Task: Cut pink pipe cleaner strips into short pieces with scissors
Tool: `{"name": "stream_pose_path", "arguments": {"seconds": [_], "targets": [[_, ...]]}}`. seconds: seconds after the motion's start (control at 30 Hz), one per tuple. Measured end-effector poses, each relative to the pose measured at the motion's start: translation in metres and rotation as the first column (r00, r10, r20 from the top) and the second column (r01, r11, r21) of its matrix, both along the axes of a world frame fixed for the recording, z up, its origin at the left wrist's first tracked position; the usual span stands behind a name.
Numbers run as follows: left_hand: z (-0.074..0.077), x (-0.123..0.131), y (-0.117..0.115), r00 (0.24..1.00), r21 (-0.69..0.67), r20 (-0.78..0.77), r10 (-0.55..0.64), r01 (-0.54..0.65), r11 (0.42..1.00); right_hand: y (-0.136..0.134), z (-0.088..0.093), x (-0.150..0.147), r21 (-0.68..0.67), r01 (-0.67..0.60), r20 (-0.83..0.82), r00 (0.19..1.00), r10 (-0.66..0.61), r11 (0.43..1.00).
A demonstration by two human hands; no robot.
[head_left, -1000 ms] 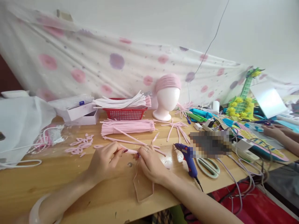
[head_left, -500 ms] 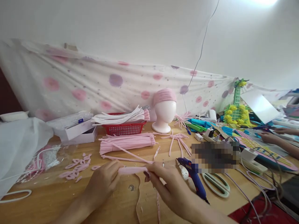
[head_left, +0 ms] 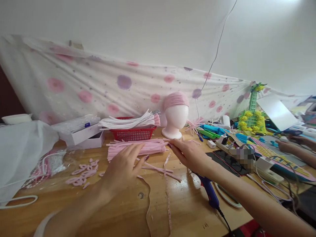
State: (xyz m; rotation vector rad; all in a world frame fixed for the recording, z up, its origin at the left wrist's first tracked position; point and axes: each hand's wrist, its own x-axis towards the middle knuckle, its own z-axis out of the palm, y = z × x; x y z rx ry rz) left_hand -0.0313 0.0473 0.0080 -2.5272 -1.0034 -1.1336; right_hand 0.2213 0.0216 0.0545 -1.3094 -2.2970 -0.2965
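My left hand (head_left: 124, 164) is open, its fingers spread over the front left of a bundle of pink pipe cleaners (head_left: 154, 148). At the bundle's right end, my right hand (head_left: 189, 154) reaches in with its fingertips close together; what they hold, if anything, is too small to make out. Loose pink pipe cleaners (head_left: 160, 169) lie crossed in front of the bundle. Behind my right hand, a few pink strands (head_left: 195, 142) show, mostly hidden. Small pink loops (head_left: 82, 173) lie left of my left hand.
A red basket (head_left: 133, 134) with white stems and a white foam head (head_left: 175, 118) stand behind the bundle. A blue glue gun (head_left: 209, 194), scissors (head_left: 230, 197) and a power strip (head_left: 265, 168) lie right. Another person's hands (head_left: 287, 146) are at the far right.
My hands have parted and moved forward to the bundle. The pink piece that was between them no longer shows there. The view has shifted slightly.
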Motion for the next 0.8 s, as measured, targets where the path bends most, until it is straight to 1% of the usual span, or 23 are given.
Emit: {"name": "stream_pose_path", "arguments": {"seconds": [0.03, 0.1, 0.17, 0.23, 0.3, 0.37, 0.43, 0.5, 0.57, 0.63, 0.73, 0.8], "targets": [[0.007, 0.006, 0.002, 0.999, 0.064, -0.03, -0.018, 0.02, 0.998, -0.002, -0.001, -0.004, 0.006, -0.018, 0.026, 1.0, 0.018, 1.0], [0.013, 0.015, 0.006, 0.994, 0.169, -0.109, -0.026, 0.045, 0.985, -0.002, -0.002, -0.009, 0.023, -0.066, 0.04, 0.997, 0.065, 0.998], [0.013, 0.021, 0.007, 0.987, 0.24, -0.161, -0.012, 0.051, 0.969, 0.0, -0.003, -0.01, 0.047, -0.098, 0.026, 0.995, 0.097, 0.994], [0.011, 0.024, 0.005, 0.987, 0.258, -0.159, -0.004, 0.045, 0.965, 0.004, -0.003, -0.01, 0.055, -0.09, 0.007, 0.996, 0.089, 0.994], [0.014, 0.025, -0.001, 0.992, 0.179, -0.119, -0.032, 0.054, 0.982, 0.006, -0.003, -0.01, 0.045, -0.049, 0.017, 0.999, 0.048, 0.998], [0.019, 0.026, -0.006, 0.995, 0.028, -0.064, -0.073, 0.075, 0.997, 0.007, -0.004, -0.011, 0.032, -0.011, 0.051, 0.999, 0.009, 0.999], [0.026, 0.028, -0.009, 0.997, -0.108, -0.014, -0.073, 0.071, 0.992, 0.006, -0.005, -0.013, 0.013, -0.001, 0.077, 0.997, 0.0, 1.0], [0.03, 0.031, -0.01, 0.998, -0.174, 0.001, -0.055, 0.054, 0.983, 0.002, -0.005, -0.016, -0.009, -0.011, 0.092, 0.996, 0.012, 1.0], [0.031, 0.035, -0.01, 0.998, -0.167, -0.038, -0.055, 0.048, 0.985, -0.003, -0.006, -0.019, -0.002, -0.007, 0.098, 0.995, 0.007, 1.0], [0.029, 0.038, -0.01, 0.992, -0.108, -0.114, -0.062, 0.05, 0.993, -0.01, -0.008, -0.022, 0.021, 0.014, 0.087, 0.996, -0.016, 1.0], [0.022, 0.037, -0.009, 0.976, -0.039, -0.214, -0.041, 0.033, 0.999, -0.022, -0.017, -0.025, 0.031, 0.037, -0.032, 0.999, -0.036, 0.999], [0.016, 0.033, -0.007, 0.973, -0.031, -0.231, -0.011, 0.004, 1.0, -0.027, -0.026, -0.026, 0.004, 0.042, -0.133, 0.99, -0.041, 0.999]]}}
